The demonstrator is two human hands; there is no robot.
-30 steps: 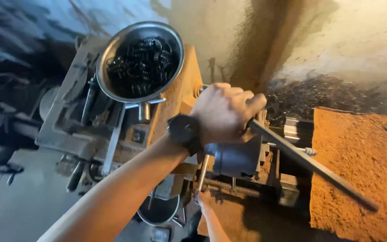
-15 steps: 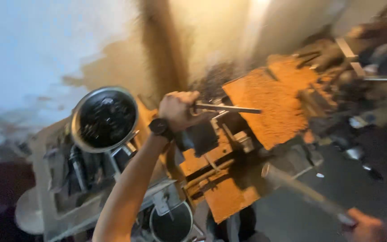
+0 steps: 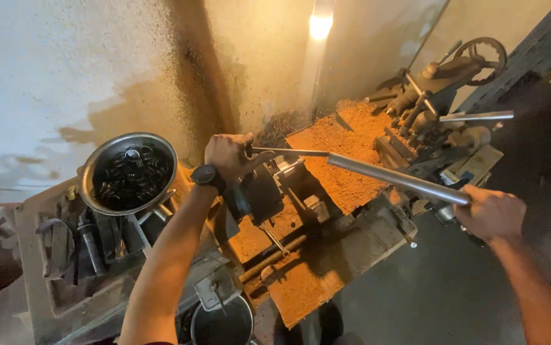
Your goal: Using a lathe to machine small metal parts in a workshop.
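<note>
The left hand (image 3: pixel 227 155) is closing around a thin rod (image 3: pixel 288 152) at the head of an old lathe (image 3: pixel 275 255), a black watch (image 3: pixel 208 176) sitting on its wrist. The right hand (image 3: pixel 491 214) is clamping the far end of one long, smooth steel bar (image 3: pixel 397 179), which is slanting up across the machine toward the left hand; whether rod and bar are one piece I cannot tell. Below them the lathe bed is lying coated in orange-brown rust and gritty dust, with a threaded screw running along its front. To the left, one round metal bowl (image 3: pixel 128 172) is sitting on the headstock, holding a heap of dark curled pieces, too many to count. A second round pan (image 3: pixel 222 322) is showing at the bottom edge. At the far right one spoked handwheel (image 3: pixel 487 52) is standing on the tailstock. Behind, a pale wall (image 3: pixel 64 64) is looking spattered and stained brown, with one lamp (image 3: pixel 320 27) glowing on it. The floor (image 3: pixel 441 287) is plain dark grey.
</note>
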